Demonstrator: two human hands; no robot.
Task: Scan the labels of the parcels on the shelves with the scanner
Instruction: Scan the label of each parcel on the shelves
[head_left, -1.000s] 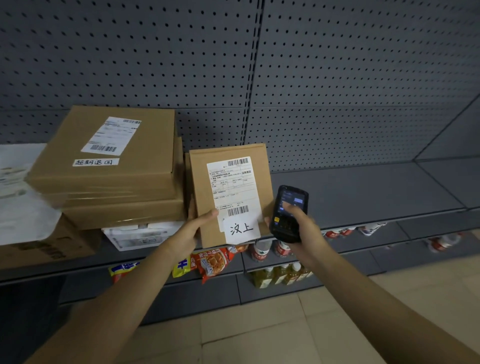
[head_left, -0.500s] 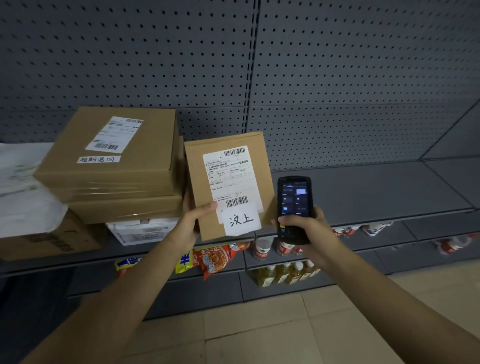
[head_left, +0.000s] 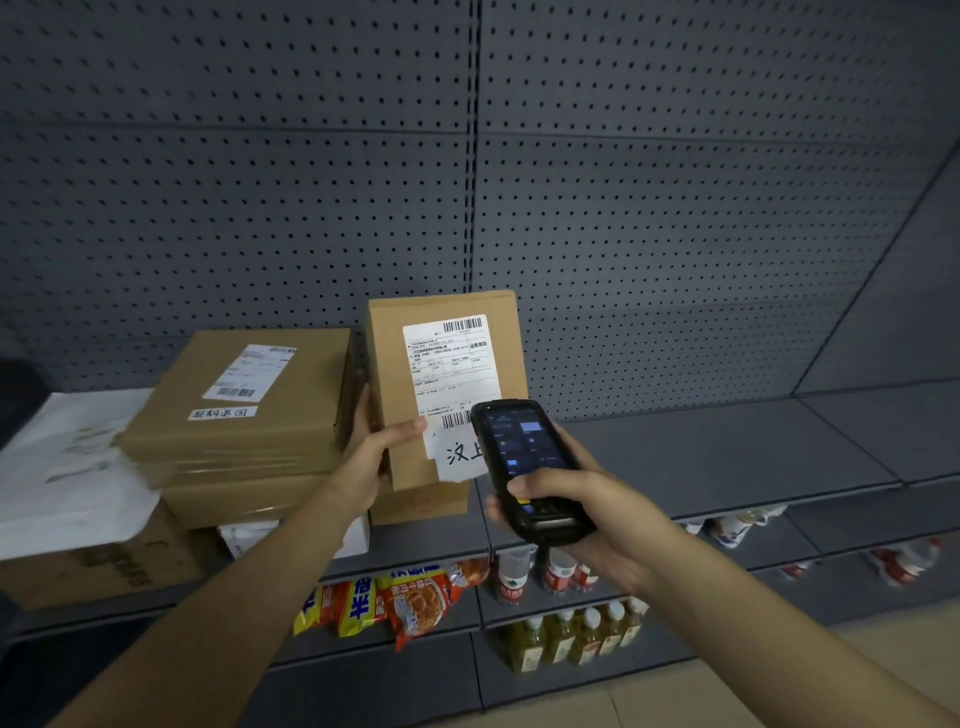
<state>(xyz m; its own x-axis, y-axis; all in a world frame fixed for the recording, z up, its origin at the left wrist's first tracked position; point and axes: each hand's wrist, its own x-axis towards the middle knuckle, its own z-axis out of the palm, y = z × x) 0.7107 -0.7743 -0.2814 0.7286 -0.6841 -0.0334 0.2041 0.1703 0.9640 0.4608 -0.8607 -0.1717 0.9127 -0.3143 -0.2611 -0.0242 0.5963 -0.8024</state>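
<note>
My left hand (head_left: 371, 457) grips upright labelled parcel (head_left: 447, 389) | my right hand (head_left: 582, 514) grips handheld scanner (head_left: 527, 467), just right of its label (head_left: 452, 369)

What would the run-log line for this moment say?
left hand: holds parcel upright, label facing camera | right hand: grips scanner before lower barcode | other parcels stacked left

Lower barcode of label (head_left: 451, 375) partly covered by scanner (head_left: 531, 470); label print too small to be read; white bag (head_left: 62, 467) blurred, cut by left edge.
</note>
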